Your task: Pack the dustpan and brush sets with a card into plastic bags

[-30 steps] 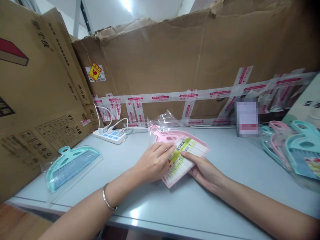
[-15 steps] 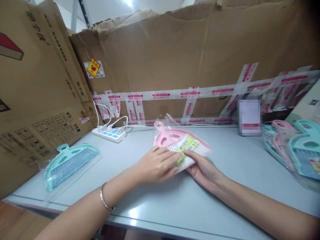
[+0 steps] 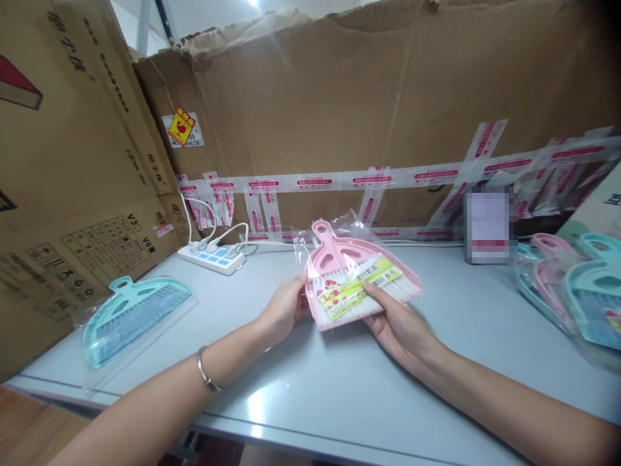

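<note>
A pink dustpan and brush set [image 3: 334, 255] in a clear plastic bag is held up over the table, tilted, with its ring handle pointing away from me. Across the white bristles lies a yellow-green label card [image 3: 359, 288]. My right hand [image 3: 400, 323] pinches the lower right edge, thumb on the label and fingers beneath. At the left edge my left hand [image 3: 288, 304] grips the set; its fingertips are partly hidden behind the pan. A wrapped turquoise dustpan set [image 3: 138, 320] lies on the table to the left.
Several wrapped turquoise and pink dustpan sets [image 3: 592, 298] lie at the right. A white power strip [image 3: 212, 259] with plugged cables sits at the back left. Large cardboard boxes [image 3: 310, 116] wall the grey table [image 3: 301, 401]. A small upright pixelated object [image 3: 488, 226] stands at the back right.
My left hand has moved off the label to the left edge of the set, uncovering the card. The pink set has shifted slightly right and its front faces me more.
</note>
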`<state>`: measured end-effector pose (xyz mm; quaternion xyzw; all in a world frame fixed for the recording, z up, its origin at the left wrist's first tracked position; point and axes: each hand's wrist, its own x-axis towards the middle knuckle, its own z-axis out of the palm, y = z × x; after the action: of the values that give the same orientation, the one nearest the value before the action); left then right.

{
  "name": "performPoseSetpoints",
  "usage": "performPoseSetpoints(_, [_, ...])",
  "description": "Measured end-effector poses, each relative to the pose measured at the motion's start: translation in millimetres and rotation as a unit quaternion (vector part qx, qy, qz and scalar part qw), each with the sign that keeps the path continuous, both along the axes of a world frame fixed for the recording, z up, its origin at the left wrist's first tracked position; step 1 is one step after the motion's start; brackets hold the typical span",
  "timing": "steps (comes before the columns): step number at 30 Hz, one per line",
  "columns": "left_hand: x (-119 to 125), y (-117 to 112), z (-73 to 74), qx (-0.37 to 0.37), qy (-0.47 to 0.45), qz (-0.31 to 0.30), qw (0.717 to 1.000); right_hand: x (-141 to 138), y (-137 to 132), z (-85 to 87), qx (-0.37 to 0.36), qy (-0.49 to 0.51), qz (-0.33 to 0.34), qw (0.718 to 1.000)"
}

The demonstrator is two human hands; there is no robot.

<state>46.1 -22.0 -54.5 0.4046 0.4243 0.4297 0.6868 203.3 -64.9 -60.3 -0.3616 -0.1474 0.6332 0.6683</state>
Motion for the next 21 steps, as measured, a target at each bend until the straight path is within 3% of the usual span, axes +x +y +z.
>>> performPoseSetpoints(4, [2, -9, -3.2, -0.027, 0.002, -0.076, 0.997, 4, 4, -2.7, -0.010, -0.014, -0.044, 0.999])
performPoseSetpoints(10, [-1, -18, -2.3, 0.017, -0.018, -0.155, 0.988, 2, 6, -6.8, 0.010, -0.067, -0.006, 0.998])
performPoseSetpoints(13, [-1, -18, -4.5, 0.065, -0.014, -0.169, 0.983, 2, 5, -5.5, 0.004, -0.100, 0.051, 0.994])
performPoseSetpoints(17, [-5, -13, -4.8, 0.047, -0.022, -0.154, 0.987, 14, 6, 2.2, -0.027, -0.114, 0.144, 0.983])
performPoseSetpoints(21, [-11, -7, 0.4, 0.047, -0.030, -0.119, 0.991, 45, 11, 8.0, -0.038, -0.236, 0.263, 0.935])
